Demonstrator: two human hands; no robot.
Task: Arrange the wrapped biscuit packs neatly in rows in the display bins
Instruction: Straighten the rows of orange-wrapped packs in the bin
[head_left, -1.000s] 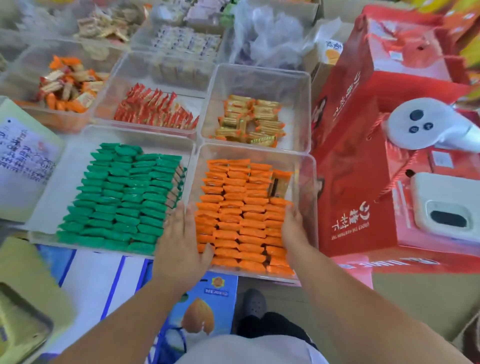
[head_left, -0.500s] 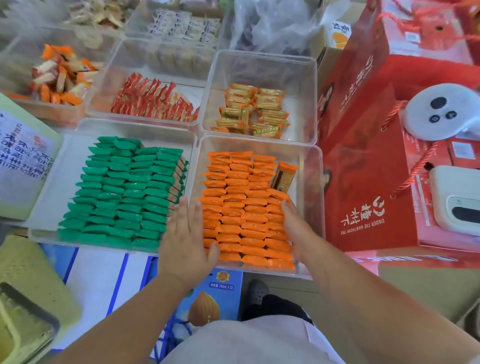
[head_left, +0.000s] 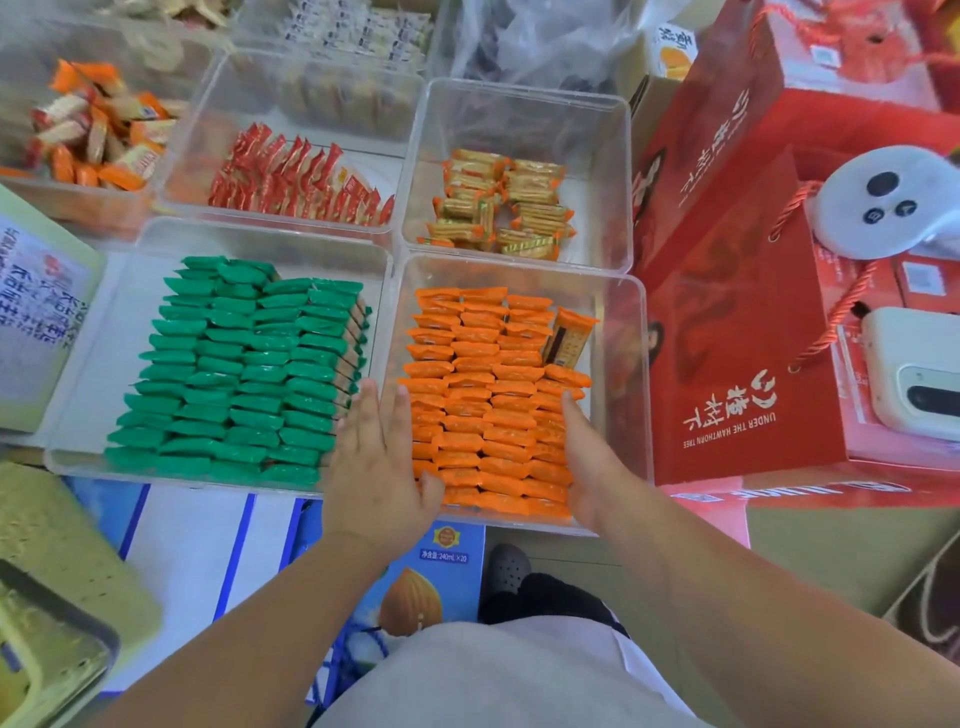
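Crowded shop display: orange biscuit packs (head_left: 488, 405) sat rowed in the centre bin (head_left: 626, 332). Left hand (head_left: 376, 467) and right hand (head_left: 592, 462), flat with fingers straight, flanked the rows, holding nothing. Hard squeezing could buckle them.

Orange packs (head_left: 488, 405), green packs (head_left: 244, 364)

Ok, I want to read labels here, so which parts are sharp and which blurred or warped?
Head view: orange packs and green packs sharp; mixed packs at far left blurred; red gift bag skewed by the wide lens; light even, soft sheen on the clear bin wall.
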